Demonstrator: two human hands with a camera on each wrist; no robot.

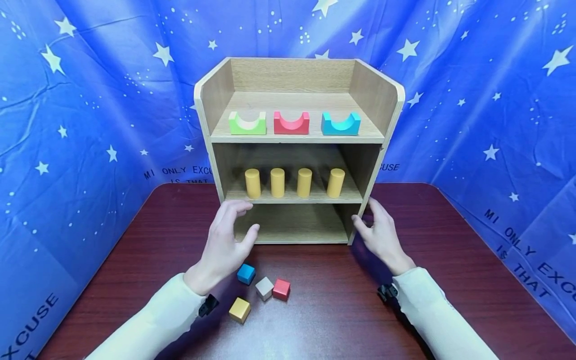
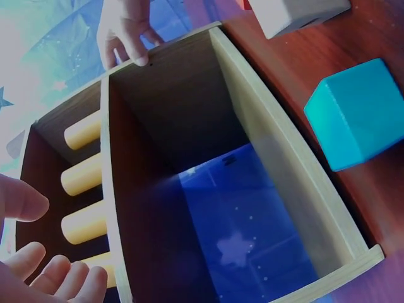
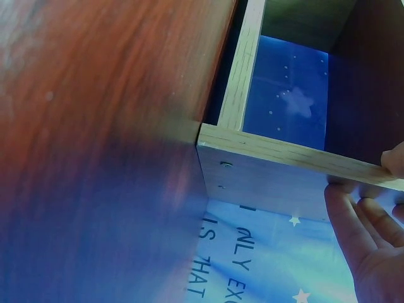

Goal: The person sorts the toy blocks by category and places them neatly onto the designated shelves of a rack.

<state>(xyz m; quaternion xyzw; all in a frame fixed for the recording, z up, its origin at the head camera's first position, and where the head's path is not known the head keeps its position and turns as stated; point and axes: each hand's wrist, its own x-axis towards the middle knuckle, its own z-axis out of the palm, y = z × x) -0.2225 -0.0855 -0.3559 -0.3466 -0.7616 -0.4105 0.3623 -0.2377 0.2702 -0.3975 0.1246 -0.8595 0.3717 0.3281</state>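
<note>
A wooden shelf (image 1: 297,140) with three levels stands on the table. My right hand (image 1: 380,235) grips its right side panel low down, the thumb at the front edge and the fingers (image 3: 344,221) along the outer face. My left hand (image 1: 222,245) is held in front of the lower left part, thumb and fingers apart, nothing between them. On the middle level several yellow cylinders (image 1: 277,183) stand upright in a row. A green (image 1: 247,128), a red (image 1: 291,126) and a blue arch block (image 1: 340,127) line the top level, their hollows facing up.
Below the shelf on the dark red table (image 1: 324,315) lie a blue cube (image 1: 246,274), a grey cube (image 1: 264,288), a red cube (image 1: 281,289) and a yellow cube (image 1: 240,310). A blue star-printed curtain (image 1: 90,125) surrounds the table.
</note>
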